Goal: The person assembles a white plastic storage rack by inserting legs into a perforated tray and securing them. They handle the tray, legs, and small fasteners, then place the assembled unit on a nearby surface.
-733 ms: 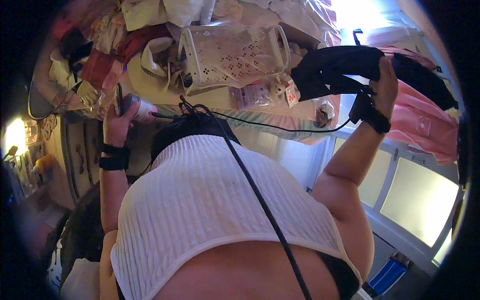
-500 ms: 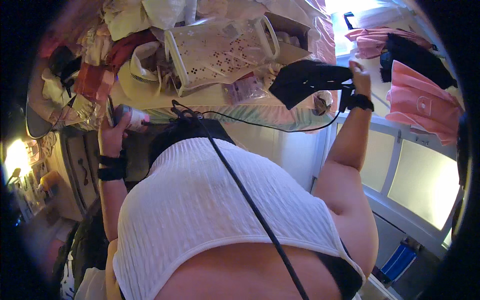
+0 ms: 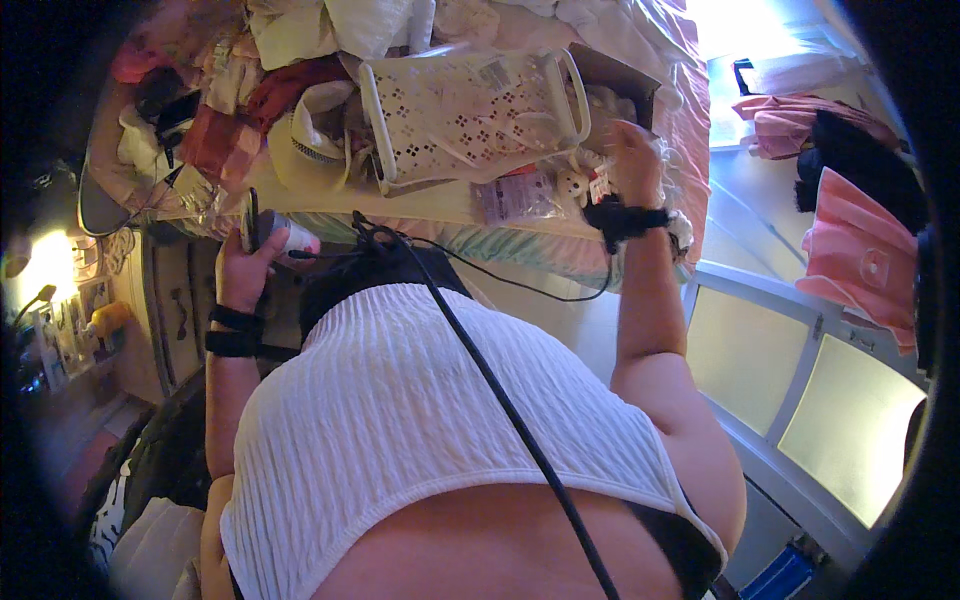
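Note:
My left hand [image 3: 241,279], on the left at the bed's near edge, is closed around a small white-and-pink round container [image 3: 291,237]. A dark, narrow upright thing [image 3: 250,218] stands against the same fingers; its kind is unclear. Over the right part of the bed, my right hand [image 3: 637,165] is beside an open cardboard box [image 3: 625,82] and above a small white plush toy [image 3: 573,186]. Its fingers are blurred, and nothing plainly shows in them. A white plastic basket [image 3: 376,125] with cut-out flower shapes lies left of this hand, next to a clear plastic packet [image 3: 516,197].
A cream cap-like thing [image 3: 300,160] and heaped clothes cover the bed's left part. Pink folded cloth [image 3: 862,255] and black cloth [image 3: 868,172] lie on a white cabinet [image 3: 750,335] at right. A black cable [image 3: 500,400] runs down my front. A lamp [image 3: 52,262] glows at far left.
My right hand has moved left from the cabinet to above the bed. The black cloth it held is out of it. My left hand keeps its hold on the container.

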{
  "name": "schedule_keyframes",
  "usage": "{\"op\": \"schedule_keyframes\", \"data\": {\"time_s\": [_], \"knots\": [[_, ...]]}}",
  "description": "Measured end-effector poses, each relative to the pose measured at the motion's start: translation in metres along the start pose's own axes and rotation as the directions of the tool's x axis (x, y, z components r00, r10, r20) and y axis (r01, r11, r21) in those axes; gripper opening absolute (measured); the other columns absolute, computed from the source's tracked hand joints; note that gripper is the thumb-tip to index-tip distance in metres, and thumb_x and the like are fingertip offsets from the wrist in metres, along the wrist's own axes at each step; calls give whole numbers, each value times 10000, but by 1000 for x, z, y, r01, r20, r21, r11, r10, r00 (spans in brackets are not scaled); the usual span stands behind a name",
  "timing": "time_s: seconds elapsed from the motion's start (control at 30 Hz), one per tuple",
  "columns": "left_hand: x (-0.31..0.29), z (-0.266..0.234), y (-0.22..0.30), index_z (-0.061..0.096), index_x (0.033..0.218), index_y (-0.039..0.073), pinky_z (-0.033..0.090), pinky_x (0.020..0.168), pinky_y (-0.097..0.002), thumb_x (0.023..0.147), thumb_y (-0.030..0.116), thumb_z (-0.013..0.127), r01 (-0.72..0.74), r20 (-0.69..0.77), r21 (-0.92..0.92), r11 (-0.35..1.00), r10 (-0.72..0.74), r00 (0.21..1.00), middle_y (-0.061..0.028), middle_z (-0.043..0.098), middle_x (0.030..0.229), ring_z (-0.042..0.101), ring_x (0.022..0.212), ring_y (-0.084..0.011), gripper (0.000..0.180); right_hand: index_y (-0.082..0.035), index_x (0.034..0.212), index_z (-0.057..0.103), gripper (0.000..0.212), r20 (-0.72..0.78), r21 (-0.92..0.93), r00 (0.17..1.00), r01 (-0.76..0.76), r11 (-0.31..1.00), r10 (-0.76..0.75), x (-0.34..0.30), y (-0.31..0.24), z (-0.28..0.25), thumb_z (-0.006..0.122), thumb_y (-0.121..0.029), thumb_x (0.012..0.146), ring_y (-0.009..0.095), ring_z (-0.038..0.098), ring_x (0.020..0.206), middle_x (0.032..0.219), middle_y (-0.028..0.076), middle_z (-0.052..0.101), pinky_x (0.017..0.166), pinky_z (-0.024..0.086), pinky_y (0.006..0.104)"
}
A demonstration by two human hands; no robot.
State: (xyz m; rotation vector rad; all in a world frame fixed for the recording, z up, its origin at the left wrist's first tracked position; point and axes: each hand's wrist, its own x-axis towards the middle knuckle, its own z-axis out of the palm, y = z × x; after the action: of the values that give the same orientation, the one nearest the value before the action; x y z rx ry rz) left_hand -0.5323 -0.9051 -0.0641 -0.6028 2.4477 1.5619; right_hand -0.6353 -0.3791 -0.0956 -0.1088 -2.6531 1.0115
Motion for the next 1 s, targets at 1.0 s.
{"op": "schedule_keyframes", "data": {"time_s": [1.0], "knots": [[-7, -6, -25, 526, 1139, 73, 400, 472, -190, 744, 254, 718, 72, -51, -65, 995, -76, 996, 9, 606, 885, 545, 665, -65, 475, 15, 1080, 495, 275, 717, 613, 670, -737, 283, 190, 68, -83, 57, 479, -200, 909, 320, 584, 972, 1029, 211, 591, 835, 485, 410]]}}
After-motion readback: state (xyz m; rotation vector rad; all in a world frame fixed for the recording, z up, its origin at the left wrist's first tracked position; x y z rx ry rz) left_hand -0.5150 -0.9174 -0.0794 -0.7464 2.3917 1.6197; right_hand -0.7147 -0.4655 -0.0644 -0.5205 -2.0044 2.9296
